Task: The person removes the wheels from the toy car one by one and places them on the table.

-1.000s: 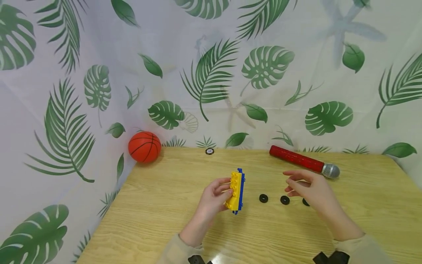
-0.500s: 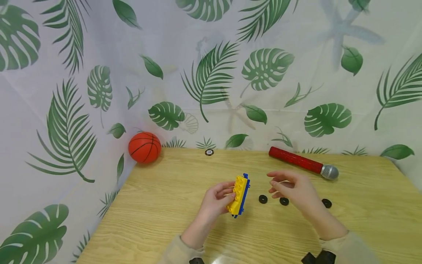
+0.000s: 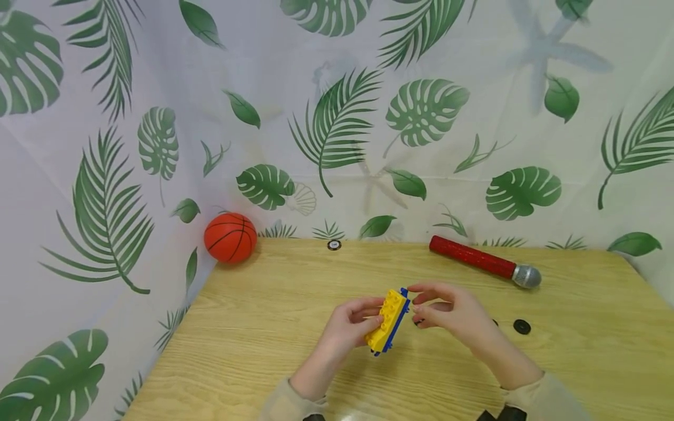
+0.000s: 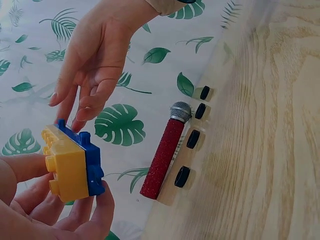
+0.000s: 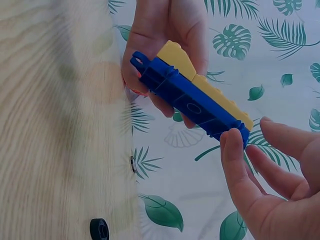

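Yellow-and-blue toy brick block (image 3: 388, 322), tilted above the wooden surface (image 3: 274, 327), gripped by the left hand (image 3: 347, 328), while the right hand (image 3: 453, 311), fingers loosely curled, touches its end from 3 o'clock.

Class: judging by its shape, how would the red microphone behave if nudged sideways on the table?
The red microphone lies flat and looks cylindrical, so it would probably roll. Its rounded silver head is wider, so it may curve. It seems stiff.
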Demonstrator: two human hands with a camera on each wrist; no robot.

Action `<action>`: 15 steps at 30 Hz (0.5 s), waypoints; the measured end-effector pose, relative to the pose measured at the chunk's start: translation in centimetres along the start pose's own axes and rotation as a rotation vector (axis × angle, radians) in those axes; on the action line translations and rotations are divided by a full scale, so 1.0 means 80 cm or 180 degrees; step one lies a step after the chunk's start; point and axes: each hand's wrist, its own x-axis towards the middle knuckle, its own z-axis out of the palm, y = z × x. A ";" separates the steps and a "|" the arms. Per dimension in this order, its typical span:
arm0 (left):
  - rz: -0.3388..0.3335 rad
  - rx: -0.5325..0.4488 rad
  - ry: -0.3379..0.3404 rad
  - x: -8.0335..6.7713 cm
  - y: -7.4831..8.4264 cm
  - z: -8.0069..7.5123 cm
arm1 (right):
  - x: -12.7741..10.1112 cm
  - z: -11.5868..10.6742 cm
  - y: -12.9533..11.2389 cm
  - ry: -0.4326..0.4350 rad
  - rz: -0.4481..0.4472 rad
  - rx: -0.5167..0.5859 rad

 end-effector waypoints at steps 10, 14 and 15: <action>-0.0030 -0.0001 -0.0213 0.000 -0.003 0.000 | -0.003 0.006 -0.002 0.0128 0.0109 -0.0085; -0.0078 0.0015 -0.0220 0.000 -0.002 -0.001 | -0.004 0.008 -0.003 0.0240 0.0244 -0.0194; -0.0085 0.0036 -0.0204 0.000 -0.002 -0.001 | -0.004 0.009 -0.002 0.0255 0.0271 -0.0215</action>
